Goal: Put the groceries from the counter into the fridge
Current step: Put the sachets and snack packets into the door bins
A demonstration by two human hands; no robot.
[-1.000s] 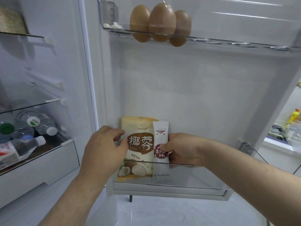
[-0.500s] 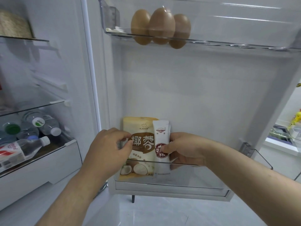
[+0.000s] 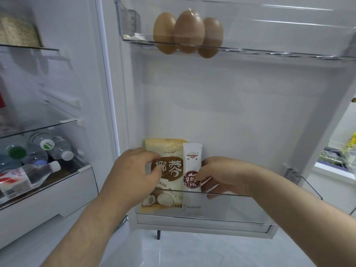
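Note:
A tan coconut packet (image 3: 169, 170) stands upright in the clear lower door bin (image 3: 221, 211) of the open fridge. A narrow white sachet (image 3: 192, 166) stands against its right side. My left hand (image 3: 134, 178) pinches the coconut packet's left edge, thumb on its front. My right hand (image 3: 223, 176) pinches the sachet's right edge, with the fingers behind the bin's rim.
Three brown eggs (image 3: 187, 32) sit in the upper door bin (image 3: 269, 49). To the left, the fridge interior holds several water bottles (image 3: 34, 166) lying above a white drawer (image 3: 48, 197), beneath glass shelves. At far right a counter (image 3: 335, 160) shows past the door.
Both hands stay on the two packets in the door bin. My left thumb has slid a little further over the coconut packet's front. The view shifted slightly.

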